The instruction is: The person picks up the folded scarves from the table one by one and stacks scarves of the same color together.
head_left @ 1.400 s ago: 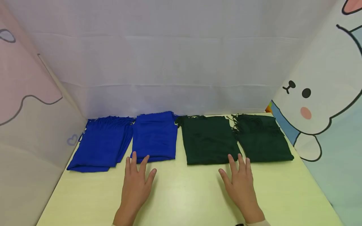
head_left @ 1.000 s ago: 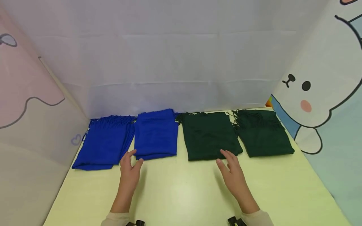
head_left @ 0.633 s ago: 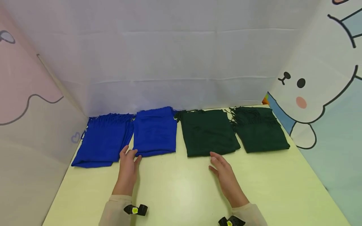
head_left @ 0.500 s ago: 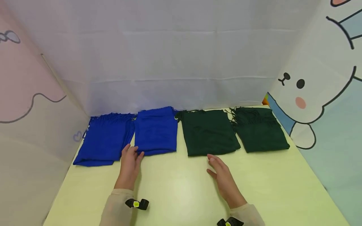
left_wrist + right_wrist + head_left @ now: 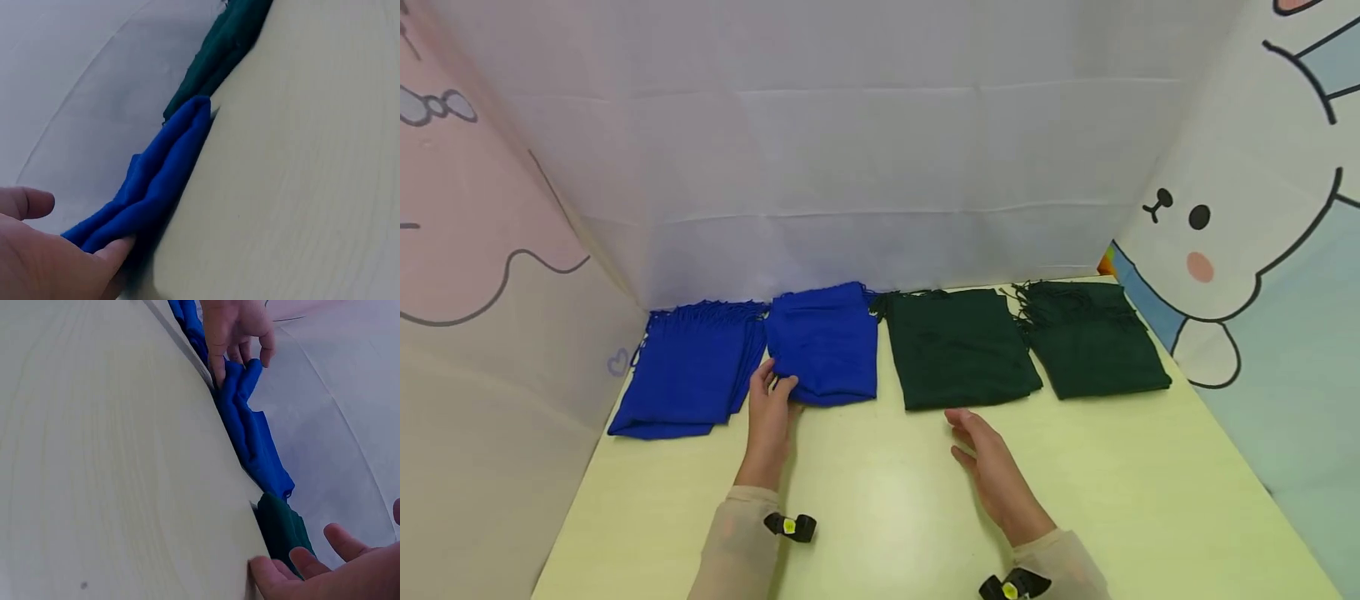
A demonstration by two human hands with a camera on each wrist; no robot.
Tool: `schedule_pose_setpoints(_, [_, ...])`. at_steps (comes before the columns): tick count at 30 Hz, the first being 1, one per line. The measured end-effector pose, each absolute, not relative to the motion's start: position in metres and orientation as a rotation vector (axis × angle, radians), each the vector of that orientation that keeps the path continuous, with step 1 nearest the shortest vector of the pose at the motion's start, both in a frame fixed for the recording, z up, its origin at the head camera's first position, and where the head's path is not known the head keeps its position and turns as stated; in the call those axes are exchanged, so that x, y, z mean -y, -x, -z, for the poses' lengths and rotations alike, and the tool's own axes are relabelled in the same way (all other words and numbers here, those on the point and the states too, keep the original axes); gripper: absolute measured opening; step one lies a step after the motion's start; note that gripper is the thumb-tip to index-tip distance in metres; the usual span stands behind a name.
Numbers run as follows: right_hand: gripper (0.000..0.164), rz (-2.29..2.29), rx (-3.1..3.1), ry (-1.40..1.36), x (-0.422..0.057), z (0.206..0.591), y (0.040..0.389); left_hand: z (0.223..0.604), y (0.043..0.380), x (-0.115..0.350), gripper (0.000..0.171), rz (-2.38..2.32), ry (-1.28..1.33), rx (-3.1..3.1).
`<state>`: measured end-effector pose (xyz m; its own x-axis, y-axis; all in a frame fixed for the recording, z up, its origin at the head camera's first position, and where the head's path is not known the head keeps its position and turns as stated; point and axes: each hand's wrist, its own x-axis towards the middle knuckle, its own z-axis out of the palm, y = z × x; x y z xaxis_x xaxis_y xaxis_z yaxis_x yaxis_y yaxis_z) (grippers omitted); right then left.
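Blue fabric stands raised at 1 corner: the left hand [image 5: 772, 425] pinches the near left corner of the inner blue cloth [image 5: 823, 342] between thumb and fingers. Location: toward the rear of the table [image 5: 880, 517], between the outer blue cloth [image 5: 692, 367] and the inner green cloth [image 5: 958, 350]. The right hand [image 5: 992, 471] holds nothing; its fingers are loosely spread, just in front of the inner green cloth.

Possible faults: If the pinch takes only the upper layers, the folds may slide apart; the number of layers gripped cannot be told. If 1 hand lifts alone, the unsupported side may sag and unfold. Fringes of the 2 inner cloths lie close together and could snag.

Count: 2 blue cloths; 2 green cloths, including the outer green cloth [image 5: 1097, 350] at far right; 2 hands; 1 table.
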<state>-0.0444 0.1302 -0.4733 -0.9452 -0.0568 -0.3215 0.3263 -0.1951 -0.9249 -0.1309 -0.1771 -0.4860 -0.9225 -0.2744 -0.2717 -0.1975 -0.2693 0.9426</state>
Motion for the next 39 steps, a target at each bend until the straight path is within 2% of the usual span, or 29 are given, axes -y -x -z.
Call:
schedule_pose_setpoints(8, [0.068, 2.201, -1.475, -0.278, -0.134, 0.484, 0.039, 0.494, 0.14, 0.176, 0.075, 2.84, -0.769, 1.026])
schedule_pose_setpoints(18, [0.065, 2.334, -0.987, -0.32, -0.136, 0.492, 0.052, 0.498, 0.148, 0.178, 0.076, 2.688, -0.766, 1.201])
schedule_pose_setpoints(27, [0.063, 2.377, -0.969, -0.371, -0.129, 0.493, 0.059, 0.496, 0.137, 0.181, 0.083, 2.704, -0.803, 1.286])
schedule_pose_setpoints(39, [0.069, 2.283, -0.944, -0.288, -0.107, 0.496, 0.091, 0.492, 0.122, 0.187, 0.076, 2.663, -0.82, 1.34])
